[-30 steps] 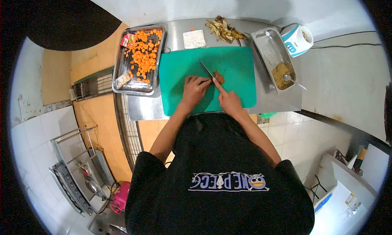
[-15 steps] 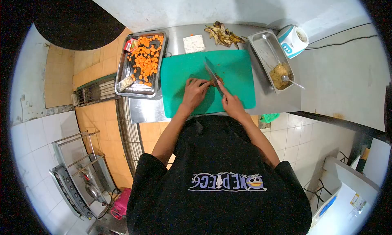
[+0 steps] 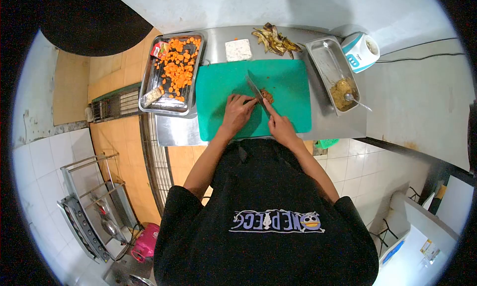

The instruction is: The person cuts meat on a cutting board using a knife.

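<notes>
On the green cutting board (image 3: pixel 213 79) lies a small heap of chopped brown food (image 3: pixel 267 95). My right hand (image 3: pixel 282 127) is closed on a knife (image 3: pixel 254 87), its index finger stretched along the blade, which rests beside the heap and points up and left. Left of the blade, my left hand (image 3: pixel 237 114) has its fingertips pressed together on the board near the edge of the knife. Whatever is under those fingertips is too small to make out.
A metal tray (image 3: pixel 146 82) of sliced carrots stands left of the board. Behind the board are a white block (image 3: pixel 238 50) and peels (image 3: pixel 276 40). At the right are a steel pan (image 3: pixel 325 67) with mash and a spoon, and a white-and-blue appliance (image 3: pixel 360 52).
The knife has shifted slightly between frames while staying beside the chopped food. The left hand has stayed close to the blade. The whole view has moved a little.
</notes>
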`<state>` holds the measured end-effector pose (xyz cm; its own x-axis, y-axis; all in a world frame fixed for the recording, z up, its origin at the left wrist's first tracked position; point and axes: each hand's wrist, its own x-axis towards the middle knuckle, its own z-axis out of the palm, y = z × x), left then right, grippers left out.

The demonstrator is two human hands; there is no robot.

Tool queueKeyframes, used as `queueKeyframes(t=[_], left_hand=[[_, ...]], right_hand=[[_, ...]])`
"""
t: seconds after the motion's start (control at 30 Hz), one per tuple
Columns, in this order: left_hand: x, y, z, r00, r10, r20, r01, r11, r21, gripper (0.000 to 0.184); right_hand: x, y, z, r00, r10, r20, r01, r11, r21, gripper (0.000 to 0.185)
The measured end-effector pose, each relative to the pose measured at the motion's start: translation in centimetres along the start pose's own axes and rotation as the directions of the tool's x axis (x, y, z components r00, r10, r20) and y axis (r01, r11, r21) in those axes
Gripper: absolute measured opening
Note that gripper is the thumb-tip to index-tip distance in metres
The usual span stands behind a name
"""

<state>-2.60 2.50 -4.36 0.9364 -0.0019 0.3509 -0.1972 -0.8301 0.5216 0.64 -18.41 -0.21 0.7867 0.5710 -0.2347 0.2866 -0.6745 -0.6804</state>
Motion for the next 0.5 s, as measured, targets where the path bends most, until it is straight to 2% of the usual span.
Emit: queueKeyframes(t=[0.1,0.17,0.5], left_hand=[[0.1,-0.1,0.2,1.0,0.005,-0.007,-0.005,1.0,0.007,0.033],[0.1,0.0,0.3,0.998,-0.038,-0.041,0.036,0.999,-0.041,0.021],[0.5,0.2,-0.8,0.996,-0.039,-0.082,0.038,0.999,-0.016,0.023]], right_hand=[[0.3,0.2,0.4,1.0,-0.023,-0.021,0.023,0.999,-0.029,0.074],[0.3,0.3,0.7,0.997,-0.044,-0.057,0.042,0.999,-0.032,0.075],[0.3,0.1,0.8,0.998,-0.029,-0.048,0.026,0.998,-0.063,0.075]])
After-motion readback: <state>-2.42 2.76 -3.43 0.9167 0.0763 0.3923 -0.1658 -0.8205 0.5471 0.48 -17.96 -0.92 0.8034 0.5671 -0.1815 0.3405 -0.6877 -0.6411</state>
